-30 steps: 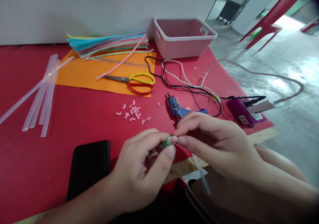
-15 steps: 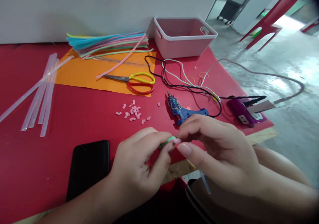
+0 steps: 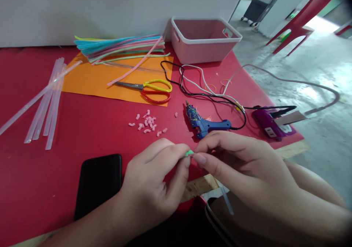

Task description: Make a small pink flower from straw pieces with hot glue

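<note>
Between thumb and forefinger, my left hand (image 3: pixel 158 179) pinches a small green piece (image 3: pixel 189 153), mostly covered by the fingers. My right hand (image 3: pixel 239 170) meets it from the other side, thumb and forefinger closed on its pink end, which barely shows. Just beyond my right hand lies a blue glue gun (image 3: pixel 201 124), nozzle pointing away. Several short pink pipe cleaner pieces (image 3: pixel 147 121) are scattered on the red table (image 3: pixel 110 129) ahead of my left hand. Scissors (image 3: pixel 145 87) with yellow and red handles rest farther back.
A black phone (image 3: pixel 98 184) lies left of my left forearm. Several glue sticks (image 3: pixel 52 104) are at the left. Coloured pipe cleaners (image 3: pixel 118 47) sit on orange paper (image 3: pixel 82 82), near a pink basket (image 3: pixel 203 51). Cables run to a purple power strip (image 3: pixel 272 124) at the right edge.
My right thumb and forefinger have closed in tighter on the small piece, and less of its pink part shows. My left hand keeps its pinch. The view has shifted slightly.
</note>
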The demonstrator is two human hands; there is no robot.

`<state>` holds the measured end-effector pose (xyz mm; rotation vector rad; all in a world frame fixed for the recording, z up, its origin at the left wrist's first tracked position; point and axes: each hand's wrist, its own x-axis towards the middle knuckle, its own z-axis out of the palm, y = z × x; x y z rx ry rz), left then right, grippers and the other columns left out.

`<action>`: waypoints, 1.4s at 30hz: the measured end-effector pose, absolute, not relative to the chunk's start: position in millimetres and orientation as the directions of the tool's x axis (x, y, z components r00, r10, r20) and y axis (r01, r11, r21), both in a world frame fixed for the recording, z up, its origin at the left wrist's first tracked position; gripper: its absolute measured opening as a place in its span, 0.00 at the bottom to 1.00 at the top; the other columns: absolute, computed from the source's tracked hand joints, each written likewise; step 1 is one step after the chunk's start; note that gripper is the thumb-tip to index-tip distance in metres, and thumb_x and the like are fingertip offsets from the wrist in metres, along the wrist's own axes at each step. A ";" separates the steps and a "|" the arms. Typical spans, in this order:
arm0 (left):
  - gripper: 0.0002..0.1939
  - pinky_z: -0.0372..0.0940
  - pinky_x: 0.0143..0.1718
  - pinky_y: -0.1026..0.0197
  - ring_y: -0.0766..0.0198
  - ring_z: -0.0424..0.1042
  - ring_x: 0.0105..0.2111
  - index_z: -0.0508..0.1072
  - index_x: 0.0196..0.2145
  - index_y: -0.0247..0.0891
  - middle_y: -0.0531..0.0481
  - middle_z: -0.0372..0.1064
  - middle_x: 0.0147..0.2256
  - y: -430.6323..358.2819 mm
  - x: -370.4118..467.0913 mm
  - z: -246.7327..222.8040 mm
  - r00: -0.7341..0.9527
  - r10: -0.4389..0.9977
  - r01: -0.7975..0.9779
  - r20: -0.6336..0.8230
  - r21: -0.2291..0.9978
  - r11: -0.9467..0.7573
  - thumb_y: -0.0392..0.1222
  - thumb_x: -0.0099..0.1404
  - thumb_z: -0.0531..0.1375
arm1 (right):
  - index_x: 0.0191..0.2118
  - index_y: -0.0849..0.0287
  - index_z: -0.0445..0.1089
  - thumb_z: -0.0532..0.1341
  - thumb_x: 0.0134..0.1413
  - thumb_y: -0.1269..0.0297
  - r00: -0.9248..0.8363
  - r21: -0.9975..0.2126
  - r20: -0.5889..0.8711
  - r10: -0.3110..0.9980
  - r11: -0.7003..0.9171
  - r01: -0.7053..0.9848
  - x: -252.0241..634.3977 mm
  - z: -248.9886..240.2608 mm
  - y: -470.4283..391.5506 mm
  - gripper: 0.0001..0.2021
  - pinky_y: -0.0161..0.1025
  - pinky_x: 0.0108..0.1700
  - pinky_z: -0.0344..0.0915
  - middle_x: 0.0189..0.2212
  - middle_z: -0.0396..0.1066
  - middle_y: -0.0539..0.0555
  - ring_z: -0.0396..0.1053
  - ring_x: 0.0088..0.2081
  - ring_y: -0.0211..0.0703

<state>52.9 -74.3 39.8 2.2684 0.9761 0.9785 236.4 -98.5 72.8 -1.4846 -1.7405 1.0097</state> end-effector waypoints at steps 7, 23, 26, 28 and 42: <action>0.04 0.63 0.31 0.67 0.69 0.65 0.27 0.72 0.36 0.34 0.52 0.66 0.26 -76.2 51.6 42.1 0.485 0.782 0.414 0.391 0.685 -0.599 0.30 0.64 0.58 | 0.37 0.60 0.71 0.60 0.60 0.72 -0.292 -0.654 0.286 0.912 0.409 0.636 237.1 71.9 -97.5 0.03 0.28 0.37 0.68 0.31 0.74 0.51 0.71 0.33 0.33; 0.06 0.58 0.25 0.71 0.74 0.61 0.22 0.73 0.32 0.36 0.56 0.64 0.24 -72.7 51.2 49.0 0.561 0.789 0.282 0.252 0.838 -0.468 0.32 0.65 0.57 | 0.36 0.59 0.65 0.57 0.61 0.74 -0.450 -0.724 0.234 0.862 0.464 0.510 249.6 72.4 -90.4 0.04 0.29 0.38 0.65 0.32 0.68 0.50 0.66 0.34 0.32; 0.06 0.57 0.23 0.71 0.74 0.61 0.22 0.74 0.33 0.37 0.57 0.62 0.24 -71.2 50.2 50.3 0.579 0.788 0.251 0.211 0.873 -0.419 0.33 0.66 0.57 | 0.37 0.59 0.67 0.59 0.59 0.74 -0.426 -0.685 0.297 0.855 0.501 0.528 249.8 73.1 -89.6 0.04 0.29 0.39 0.65 0.32 0.70 0.50 0.68 0.35 0.33; 0.07 0.56 0.22 0.72 0.75 0.60 0.21 0.75 0.34 0.37 0.57 0.62 0.24 -71.0 50.0 51.3 0.591 0.784 0.224 0.192 0.894 -0.388 0.33 0.66 0.57 | 0.37 0.58 0.68 0.60 0.59 0.75 -0.419 -0.699 0.307 0.854 0.501 0.510 249.7 74.1 -89.5 0.04 0.29 0.39 0.66 0.32 0.71 0.50 0.68 0.35 0.32; 0.12 0.56 0.25 0.70 0.72 0.60 0.23 0.73 0.30 0.36 0.55 0.61 0.23 -70.8 53.9 48.6 0.679 0.713 0.050 -0.175 0.980 0.193 0.43 0.69 0.56 | 0.35 0.60 0.70 0.59 0.62 0.72 -0.436 -0.911 0.108 0.894 0.265 0.317 252.3 75.4 -84.9 0.05 0.24 0.38 0.66 0.31 0.70 0.49 0.69 0.34 0.28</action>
